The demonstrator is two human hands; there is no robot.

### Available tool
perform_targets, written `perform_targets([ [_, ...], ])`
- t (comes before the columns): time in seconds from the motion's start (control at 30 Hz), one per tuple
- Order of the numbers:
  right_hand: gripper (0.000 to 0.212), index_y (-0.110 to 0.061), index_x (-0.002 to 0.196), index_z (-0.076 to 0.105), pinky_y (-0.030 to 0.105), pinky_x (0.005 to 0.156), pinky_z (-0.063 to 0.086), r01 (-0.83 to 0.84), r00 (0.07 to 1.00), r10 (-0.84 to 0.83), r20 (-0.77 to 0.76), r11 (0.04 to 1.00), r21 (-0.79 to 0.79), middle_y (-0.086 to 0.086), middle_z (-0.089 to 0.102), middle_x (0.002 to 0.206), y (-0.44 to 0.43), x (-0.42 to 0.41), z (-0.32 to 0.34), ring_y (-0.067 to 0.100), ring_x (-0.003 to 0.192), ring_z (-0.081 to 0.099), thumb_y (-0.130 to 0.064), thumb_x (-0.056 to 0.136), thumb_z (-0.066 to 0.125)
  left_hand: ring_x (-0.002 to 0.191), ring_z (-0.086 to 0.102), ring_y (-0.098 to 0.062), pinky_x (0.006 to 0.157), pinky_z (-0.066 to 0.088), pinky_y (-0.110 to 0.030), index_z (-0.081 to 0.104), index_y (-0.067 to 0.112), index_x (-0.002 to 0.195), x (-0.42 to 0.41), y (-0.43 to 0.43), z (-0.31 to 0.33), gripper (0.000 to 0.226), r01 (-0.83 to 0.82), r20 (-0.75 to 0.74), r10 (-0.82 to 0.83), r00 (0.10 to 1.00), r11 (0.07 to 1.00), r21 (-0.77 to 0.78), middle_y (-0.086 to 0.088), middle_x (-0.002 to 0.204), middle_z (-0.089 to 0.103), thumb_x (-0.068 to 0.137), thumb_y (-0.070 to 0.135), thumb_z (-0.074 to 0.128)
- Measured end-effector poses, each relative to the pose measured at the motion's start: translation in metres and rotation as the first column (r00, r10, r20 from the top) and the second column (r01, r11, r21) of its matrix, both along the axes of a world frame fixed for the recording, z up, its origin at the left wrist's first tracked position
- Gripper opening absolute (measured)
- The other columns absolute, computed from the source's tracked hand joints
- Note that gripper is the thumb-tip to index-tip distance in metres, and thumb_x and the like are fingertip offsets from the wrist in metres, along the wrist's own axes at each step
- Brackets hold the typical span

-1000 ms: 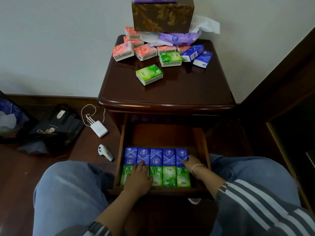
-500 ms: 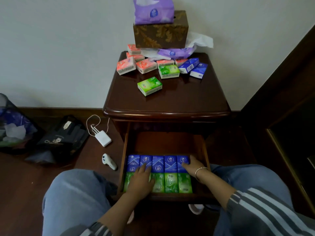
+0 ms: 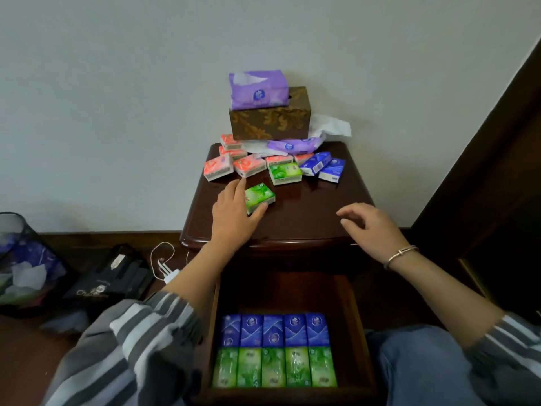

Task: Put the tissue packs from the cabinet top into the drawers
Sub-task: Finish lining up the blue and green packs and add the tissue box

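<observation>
On the dark wooden cabinet top (image 3: 307, 218) my left hand (image 3: 232, 213) grips a loose green tissue pack (image 3: 261, 196), fingers at its far left corner and thumb against its near edge. My right hand (image 3: 370, 227) hovers over the top's right side with loosely curled fingers and holds nothing. Behind them lie several pink packs (image 3: 218, 170), another green pack (image 3: 285, 172) and two blue packs (image 3: 316, 163). Below, the open drawer (image 3: 352, 317) holds a row of blue packs (image 3: 273, 331) and a row of green packs (image 3: 273, 367).
A brown tissue box (image 3: 270, 120) with a purple tissue bag (image 3: 257, 89) on it stands at the back by the wall. On the floor to the left are a bin (image 3: 20, 259), a black bag (image 3: 108, 284) and a white charger (image 3: 171, 277). Dark woodwork (image 3: 483, 171) rises on the right.
Both hands have left the drawer and risen to the cabinet top. My left hand has taken hold of the loose green pack. The view has tilted up.
</observation>
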State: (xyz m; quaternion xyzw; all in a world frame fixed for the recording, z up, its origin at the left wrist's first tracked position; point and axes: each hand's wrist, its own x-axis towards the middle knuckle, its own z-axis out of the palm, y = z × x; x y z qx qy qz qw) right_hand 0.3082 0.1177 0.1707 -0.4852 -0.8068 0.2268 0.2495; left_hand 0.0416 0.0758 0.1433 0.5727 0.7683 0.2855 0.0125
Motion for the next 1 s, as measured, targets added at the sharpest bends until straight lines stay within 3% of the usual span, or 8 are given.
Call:
perform_targets([
  [0.13, 0.018, -0.012, 0.099, 0.068, 0.028, 0.093, 0.042, -0.021, 0.999, 0.016, 0.044, 0.991, 0.13, 0.004, 0.067, 0.104, 0.015, -0.018, -0.005, 0.02, 0.102, 0.061, -0.009, 0.084, 0.06, 0.137, 0.035, -0.028, 0.109, 0.027, -0.049, 0.03, 0.015, 0.148, -0.014, 0.042, -0.02, 0.077, 0.032, 0.014, -0.03, 0.999, 0.979, -0.2, -0.006, 0.15, 0.037, 0.089, 0.062, 0.046],
  [0.23, 0.021, -0.01, 0.102, 0.067, 0.032, 0.093, 0.043, -0.069, 0.993, 0.047, 0.105, 0.973, 0.219, 0.006, 0.067, 0.106, 0.036, -0.043, -0.002, 0.026, 0.101, 0.06, -0.006, 0.083, 0.058, 0.124, 0.045, -0.03, 0.103, 0.033, -0.044, 0.038, 0.013, 0.144, -0.028, 0.048, -0.036, 0.068, 0.053, -0.039, -0.056, 0.998, 0.996, -0.077, -0.011, 0.135, 0.048, 0.09, 0.052, 0.054],
  [0.4, 0.052, -0.012, 0.134, 0.044, 0.041, 0.104, 0.037, -0.216, 0.902, 0.092, 0.422, 0.942, 0.256, 0.009, 0.047, 0.139, 0.091, -0.12, 0.005, 0.029, 0.127, 0.042, -0.009, 0.084, 0.053, 0.108, 0.042, -0.009, 0.091, 0.027, -0.002, 0.05, 0.012, 0.132, -0.049, 0.041, -0.04, 0.065, -0.176, 0.522, 0.032, 0.852, 0.957, 0.229, 0.0, 0.113, 0.043, 0.075, 0.03, 0.076],
  [0.57, 0.08, -0.018, 0.147, 0.021, 0.047, 0.105, 0.034, -0.216, 0.643, 0.051, 0.764, 0.969, 0.118, 0.009, 0.028, 0.15, 0.139, -0.168, -0.001, 0.031, 0.138, 0.028, -0.005, 0.079, 0.06, 0.111, 0.053, -0.017, 0.098, 0.046, -0.041, 0.047, 0.028, 0.115, -0.053, 0.035, -0.038, 0.056, -0.223, 0.694, -0.019, 0.719, 0.94, 0.257, 0.004, 0.114, 0.049, 0.067, 0.03, 0.076],
  [0.7, 0.059, -0.017, 0.133, 0.042, 0.047, 0.101, 0.036, -0.255, 0.574, -0.024, 0.819, 0.945, 0.207, 0.011, 0.041, 0.137, 0.154, -0.174, 0.001, 0.032, 0.128, 0.037, -0.021, 0.079, 0.065, 0.095, 0.059, 0.005, 0.079, 0.049, -0.026, 0.039, 0.04, 0.105, -0.053, 0.034, -0.038, 0.058, -0.22, 0.701, -0.027, 0.713, 0.94, 0.261, 0.017, 0.104, 0.057, 0.064, 0.042, 0.081],
  [0.8, 0.063, -0.015, 0.131, 0.04, 0.042, 0.098, 0.041, -0.143, 0.748, 0.003, 0.664, 0.977, 0.156, 0.015, 0.046, 0.134, 0.149, -0.167, 0.006, 0.035, 0.121, 0.046, -0.034, 0.077, 0.065, 0.092, 0.058, 0.006, 0.074, 0.045, -0.021, 0.039, 0.039, 0.109, -0.05, 0.032, -0.035, 0.06, -0.222, 0.7, -0.007, 0.714, 0.946, 0.235, 0.021, 0.101, 0.057, 0.066, 0.045, 0.081],
  [0.9, 0.065, -0.012, 0.122, 0.04, 0.032, 0.084, 0.043, 0.013, 0.967, -0.013, 0.254, 1.0, 0.004, 0.011, 0.055, 0.121, 0.121, -0.153, 0.012, 0.031, 0.108, 0.055, -0.036, 0.072, 0.073, 0.11, 0.056, -0.011, 0.093, 0.046, -0.032, 0.044, 0.027, 0.128, -0.05, 0.031, -0.028, 0.056, -0.2, 0.745, -0.023, 0.666, 0.957, 0.208, 0.005, 0.121, 0.058, 0.08, 0.039, 0.072],
  [1.0, 0.064, -0.021, 0.115, 0.045, 0.024, 0.075, 0.041, 0.025, 0.991, -0.046, -0.126, 0.986, -0.166, -0.004, 0.055, 0.106, 0.08, -0.138, 0.017, 0.013, 0.093, 0.056, -0.044, 0.066, 0.078, 0.116, 0.052, -0.018, 0.102, 0.042, -0.039, 0.047, 0.022, 0.131, -0.046, 0.027, -0.018, 0.035, -0.218, 0.849, 0.003, 0.529, 0.967, 0.132, -0.005, 0.129, 0.054, 0.096, 0.024, 0.047],
])
